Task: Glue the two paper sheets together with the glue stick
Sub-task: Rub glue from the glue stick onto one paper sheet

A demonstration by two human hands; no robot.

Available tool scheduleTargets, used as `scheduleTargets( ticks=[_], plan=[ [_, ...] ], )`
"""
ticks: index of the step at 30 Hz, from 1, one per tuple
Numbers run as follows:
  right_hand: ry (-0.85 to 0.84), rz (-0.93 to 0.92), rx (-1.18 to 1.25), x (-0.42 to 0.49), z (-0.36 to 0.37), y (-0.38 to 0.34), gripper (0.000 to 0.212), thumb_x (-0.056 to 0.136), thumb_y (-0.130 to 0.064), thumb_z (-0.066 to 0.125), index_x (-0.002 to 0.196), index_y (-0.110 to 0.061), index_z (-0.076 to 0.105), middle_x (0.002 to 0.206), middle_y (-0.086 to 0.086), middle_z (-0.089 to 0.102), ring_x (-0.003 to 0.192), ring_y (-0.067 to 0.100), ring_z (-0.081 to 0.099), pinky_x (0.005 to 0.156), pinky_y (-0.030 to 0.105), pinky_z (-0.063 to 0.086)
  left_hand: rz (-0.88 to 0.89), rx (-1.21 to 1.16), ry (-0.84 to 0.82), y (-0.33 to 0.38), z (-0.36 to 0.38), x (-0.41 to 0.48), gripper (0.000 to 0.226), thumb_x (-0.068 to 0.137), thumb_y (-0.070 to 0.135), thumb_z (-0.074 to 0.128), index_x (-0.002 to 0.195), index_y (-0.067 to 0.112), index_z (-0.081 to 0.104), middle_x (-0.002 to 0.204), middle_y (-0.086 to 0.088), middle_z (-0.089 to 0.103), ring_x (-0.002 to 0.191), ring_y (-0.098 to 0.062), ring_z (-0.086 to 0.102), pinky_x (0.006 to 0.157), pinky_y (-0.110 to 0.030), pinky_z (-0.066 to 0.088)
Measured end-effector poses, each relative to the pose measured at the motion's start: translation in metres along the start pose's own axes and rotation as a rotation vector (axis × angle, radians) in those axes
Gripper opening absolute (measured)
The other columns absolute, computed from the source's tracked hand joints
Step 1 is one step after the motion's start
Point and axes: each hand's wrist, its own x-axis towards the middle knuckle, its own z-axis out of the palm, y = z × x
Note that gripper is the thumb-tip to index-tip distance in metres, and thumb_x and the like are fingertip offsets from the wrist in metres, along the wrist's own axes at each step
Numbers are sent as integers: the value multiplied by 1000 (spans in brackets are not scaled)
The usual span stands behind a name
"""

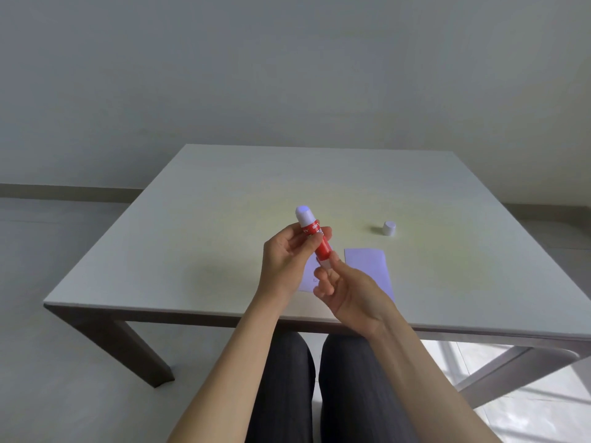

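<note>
With the cap (389, 227) off on the surface (198, 225), holding the glue stick (315, 239) up in both hands, left hand (284, 260) wrapped round its middle, right hand (343, 290) pinching the bottom knob, likely to twist glue out for the paper sheets (367, 266).

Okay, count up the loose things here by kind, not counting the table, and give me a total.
Glue stick: 1, held in both hands
Cap: 1, on the table
Paper sheets: 2, one beside the hands, one partly hidden behind them
Total: 4
</note>
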Motion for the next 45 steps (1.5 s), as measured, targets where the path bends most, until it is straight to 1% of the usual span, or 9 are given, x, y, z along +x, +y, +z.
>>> scheduleTargets(
  ticks=[6, 11, 13, 17, 22, 30, 34, 40, 45],
  plan=[
    [57, 281, 80, 3, 0, 2, 63, 92, -55, 39, 46, -13, 50, 31, -2, 37, 19, 10, 26, 30, 18, 27, 17, 39, -63, -8, 0, -3, 13, 90, 13, 59, 100, 19, 66, 91, 8, 77, 95, -9, 70, 77, -13, 51],
    [45, -13, -34, 5, 4, 8, 47, 85, -54, 50, 92, -11, 70, 74, 6, 64, 48, 16, 54, 52, 25, 52, -105, -54, -41, -12, -1, -4, 11, 88, 22, 62, 94, 23, 71, 100, -3, 76, 95, -25, 71, 75, -40, 58],
    [22, -135, -33, 6, 3, 6, 34, 81, -39, 60, 101, -13, 71, 85, 5, 61, 58, 15, 57, 59, 24, 53, -40, 173, -90, -15, 0, -4, 17, 88, 31, 60, 102, 29, 70, 110, 0, 74, 102, -20, 69, 89, -42, 53],
    [176, -228, -113, 8, -13, -10, 18, 78, -34, 70, 92, -25, 77, 66, -5, 51, 48, 9, 44, 48, 17, 42, 17, 703, -330, -19, -32, 19, 50, 96, 36, 44, 144, 31, 32, 148, 23, 30, 142, -2, 22, 117, -33, -3],
    [351, -316, -326, 15, -35, -32, 13, 72, -27, 73, 83, -22, 78, 64, -4, 42, 53, 14, 34, 51, 22, 34, 13, 1299, -612, -28, -76, 43, 66, 91, 32, 55, 148, 30, 21, 158, 16, 16, 147, -10, 1, 119, -47, -6],
    [420, -374, -980, 56, -14, -27, 13, 73, -21, 69, 62, -25, 75, 74, -8, 75, 49, 0, 53, 54, 23, 44, -89, 1162, -591, -45, -77, 45, 79, 82, 48, 62, 148, 36, 19, 159, 5, 20, 147, -8, -2, 119, -44, -9],
    [402, -462, -1298, 65, -15, -21, 11, 79, -24, 68, 81, -15, 74, 82, 0, 75, 69, 14, 63, 57, 12, 43, -84, 1130, -570, -46, -77, 45, 95, 81, 49, 62, 150, 28, 1, 155, 16, 25, 147, -6, 1, 119, -44, -10],
    [179, -479, -1407, 47, -15, -1, 18, 77, -26, 67, 71, -8, 70, 69, 14, 72, 65, 27, 62, 63, 32, 48, -83, 1126, -565, -48, -78, 46, 89, 78, 54, 63, 147, 37, 10, 158, 15, 15, 146, -3, 0, 117, -43, -15],
    [418, -529, -1305, 55, -27, -31, 13, 80, -19, 67, 76, -8, 74, 83, 5, 77, 78, 19, 67, 68, 19, 46, -74, 1188, -563, -50, -80, 45, 102, 76, 57, 62, 149, 29, -3, 152, 26, 25, 146, -4, 0, 116, -49, -15]
  ],
)
